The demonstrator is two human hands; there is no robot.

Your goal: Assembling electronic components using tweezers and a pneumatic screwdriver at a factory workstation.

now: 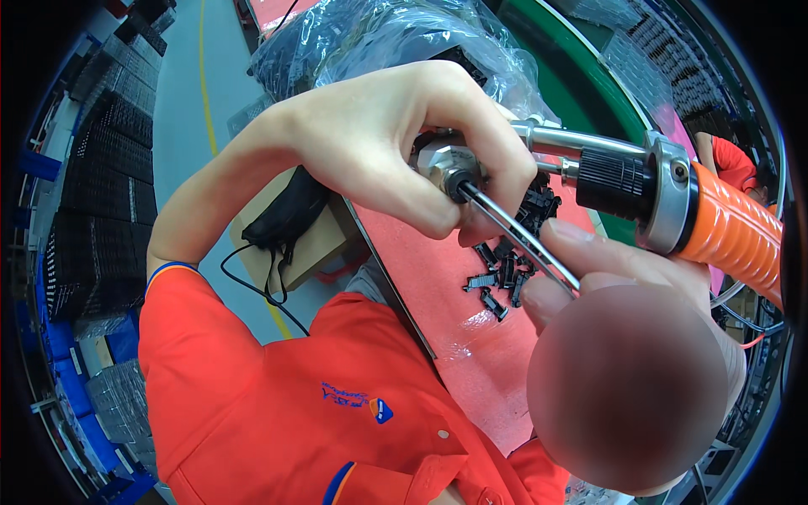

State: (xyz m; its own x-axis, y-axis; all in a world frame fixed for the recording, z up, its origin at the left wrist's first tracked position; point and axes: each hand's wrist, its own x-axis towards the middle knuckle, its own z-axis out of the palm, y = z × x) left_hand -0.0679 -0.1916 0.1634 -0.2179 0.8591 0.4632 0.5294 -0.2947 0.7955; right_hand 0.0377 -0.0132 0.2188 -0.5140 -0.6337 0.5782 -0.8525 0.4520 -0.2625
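My left hand (370, 139) is closed, thumb and forefinger curled around a shiny metal fitting (446, 162) with a black ring at its end. From the lower right, my right hand (627, 259) pinches a slim metal rod (526, 244). The rod's far end meets the black ring; how deep it sits inside cannot be seen. A round blurred patch covers much of the right hand. Just beyond the hands is an orange-handled power screwdriver (619, 181) with a black collar, held in a metal clamp (671, 194). Several small black plastic parts (505, 273) lie below the hands.
The parts lie on a pink-red table mat (484, 370). Clear plastic bags (396, 38) are heaped at the far end, beside a green surface (581, 76). A black pouch (290, 210) rests on a cardboard box (324, 252) at left. Another person's red sleeve (734, 162) shows far right.
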